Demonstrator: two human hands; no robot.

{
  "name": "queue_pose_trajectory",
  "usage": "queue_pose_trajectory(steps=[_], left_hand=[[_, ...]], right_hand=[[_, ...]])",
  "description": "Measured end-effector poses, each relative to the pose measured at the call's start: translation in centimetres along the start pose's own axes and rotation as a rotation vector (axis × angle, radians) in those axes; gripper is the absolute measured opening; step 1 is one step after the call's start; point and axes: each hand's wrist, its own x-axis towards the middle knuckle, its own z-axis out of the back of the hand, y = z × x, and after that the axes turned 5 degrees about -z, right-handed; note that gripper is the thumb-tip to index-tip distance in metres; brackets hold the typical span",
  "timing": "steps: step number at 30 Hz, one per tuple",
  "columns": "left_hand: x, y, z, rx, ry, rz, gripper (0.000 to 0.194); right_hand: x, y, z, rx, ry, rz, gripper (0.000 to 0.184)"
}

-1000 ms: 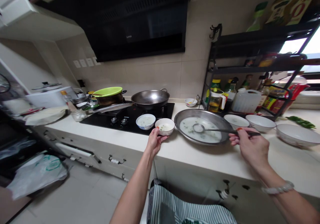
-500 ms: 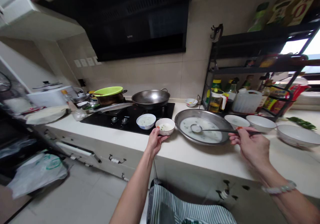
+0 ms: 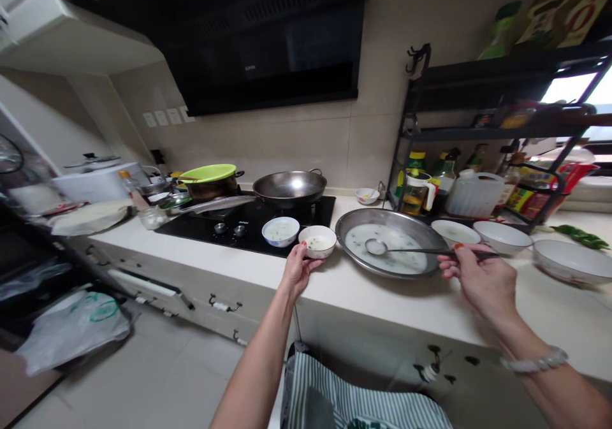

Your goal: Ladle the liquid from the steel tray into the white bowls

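My left hand [image 3: 300,269] grips the near left rim of a small white bowl [image 3: 321,243] that holds pale soup with green bits. Closed around the dark handle of a ladle [image 3: 415,250] is my right hand [image 3: 480,282]. The ladle's round head lies at the surface of the milky soup [image 3: 401,260] inside a wide steel basin [image 3: 356,266]. Left of the gripped bowl, a blue-and-white bowl [image 3: 280,232] of similar soup sits on the stove's edge. Just right of the basin stands another bowl [image 3: 454,232] with pale liquid.
A wok [image 3: 289,188] and a pot under a lime-green basin [image 3: 208,173] stand on the black stove [image 3: 201,228]. More white bowls [image 3: 571,260] line the counter's right side. Behind them rises a black rack [image 3: 478,134] with bottles. A small dish [image 3: 367,196] is near the wall.
The view has shifted very slightly. Both hands, the bowl and the ladle keep nearly the same places.
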Motion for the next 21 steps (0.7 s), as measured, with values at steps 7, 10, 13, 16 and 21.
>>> queue_pose_trajectory(steps=[7,10,13,16,21], left_hand=[[0.0,0.0,0.0,-0.003,-0.012,0.01,0.028],[0.0,0.0,0.0,-0.009,-0.005,0.003,0.027],[0.0,0.0,0.0,-0.014,0.004,0.0,0.027],[0.0,0.1,0.0,-0.019,0.002,0.001,0.027],[0.1,0.3,0.1,-0.033,0.004,-0.013,0.026]], right_hand=[[0.0,1.6,-1.6,0.096,0.003,0.022,0.015],[-0.2,2.6,-3.0,0.14,0.046,0.049,0.015],[-0.6,3.2,-4.7,0.165,0.088,0.092,0.018],[-1.1,3.2,-6.5,0.146,0.141,0.106,0.024],[-2.4,2.1,-8.7,0.055,0.303,0.181,0.028]])
